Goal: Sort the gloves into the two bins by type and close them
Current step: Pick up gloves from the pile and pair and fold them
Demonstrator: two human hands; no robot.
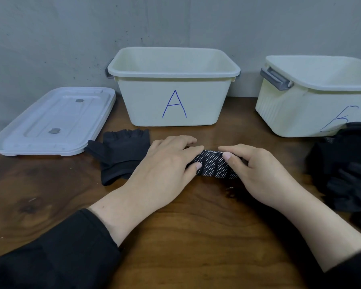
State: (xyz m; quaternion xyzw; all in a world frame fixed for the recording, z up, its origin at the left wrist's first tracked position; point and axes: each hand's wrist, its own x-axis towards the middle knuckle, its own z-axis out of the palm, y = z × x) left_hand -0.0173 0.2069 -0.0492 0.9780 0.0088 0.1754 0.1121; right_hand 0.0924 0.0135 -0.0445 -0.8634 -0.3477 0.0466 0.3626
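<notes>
Presently, risk: dotted glove (214, 166), bunched small, may spring open on lifting or go into the wrong bin; bin A (174, 84) and bin B (313, 105) both stand uncovered. Location: on surface (186, 236), pinched between left hand (167, 163) and right hand (256, 172).

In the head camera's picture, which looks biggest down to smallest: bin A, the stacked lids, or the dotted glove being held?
1. Bin A and the stacked lids look about alike; I won't rank them.
2. Dotted glove, clearly smallest, though both hands partly cover it.
</notes>
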